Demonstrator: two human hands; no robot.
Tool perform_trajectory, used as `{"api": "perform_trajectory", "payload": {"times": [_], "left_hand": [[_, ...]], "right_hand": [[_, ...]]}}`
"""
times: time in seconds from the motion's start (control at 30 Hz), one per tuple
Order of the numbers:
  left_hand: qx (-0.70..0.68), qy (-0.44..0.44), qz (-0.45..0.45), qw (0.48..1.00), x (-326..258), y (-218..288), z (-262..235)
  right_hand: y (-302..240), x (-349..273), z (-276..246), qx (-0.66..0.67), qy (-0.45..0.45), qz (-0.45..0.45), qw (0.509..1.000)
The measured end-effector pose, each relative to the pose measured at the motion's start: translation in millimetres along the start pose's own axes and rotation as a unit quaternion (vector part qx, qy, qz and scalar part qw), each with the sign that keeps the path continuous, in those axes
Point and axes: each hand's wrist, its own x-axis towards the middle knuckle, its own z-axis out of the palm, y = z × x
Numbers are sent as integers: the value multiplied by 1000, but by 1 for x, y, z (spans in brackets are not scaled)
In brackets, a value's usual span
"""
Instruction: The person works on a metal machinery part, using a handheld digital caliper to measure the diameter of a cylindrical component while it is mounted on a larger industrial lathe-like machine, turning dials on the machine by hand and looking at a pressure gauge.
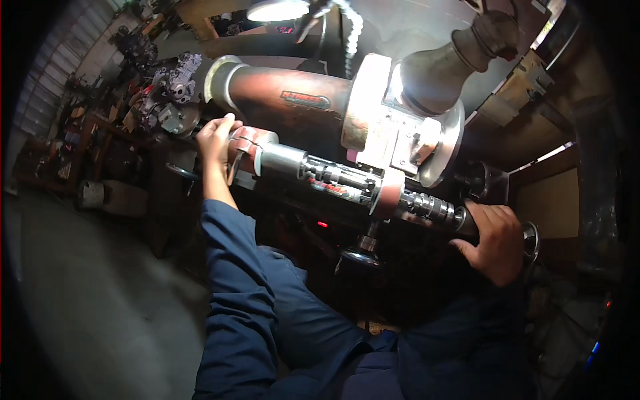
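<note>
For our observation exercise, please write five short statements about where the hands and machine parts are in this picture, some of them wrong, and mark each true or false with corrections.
1. The left hand is at the reddish collar. True.
2. The right hand is up at the lamp. False: the right hand is at the right end of the lobed metal shaft.
3. The lobed metal shaft lies between the two hands. True.
4. The person's sleeves are bright yellow. False: the sleeves are dark blue.
5. A lit lamp shows at the top edge of the picture. True.
</note>
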Motion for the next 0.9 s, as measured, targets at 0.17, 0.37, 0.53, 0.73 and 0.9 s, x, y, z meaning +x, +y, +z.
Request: {"api": "perform_trajectory", "payload": {"times": [0.17, 0.37, 0.53, 0.73, 0.9], "left_hand": [[-253, -120, -88, 956, 4, 6, -15], [-437, 15, -14, 899, 43, -33, -81], [-394, -265, -23, 880, 32, -22, -41], [-275, -350, -79, 892, 17, -6, -23], [-347, -350, -38, 869, 29, -3, -32]], "right_hand": [[8, 7, 1, -38, -49, 17, 998], [15, 6, 11, -95, -18, 7, 995], [28, -1, 9, -26, -16, 0, 1000], [33, -4, 12, -43, -4, -17, 999], [33, -6, 13, -26, -3, -7, 1000]]}}
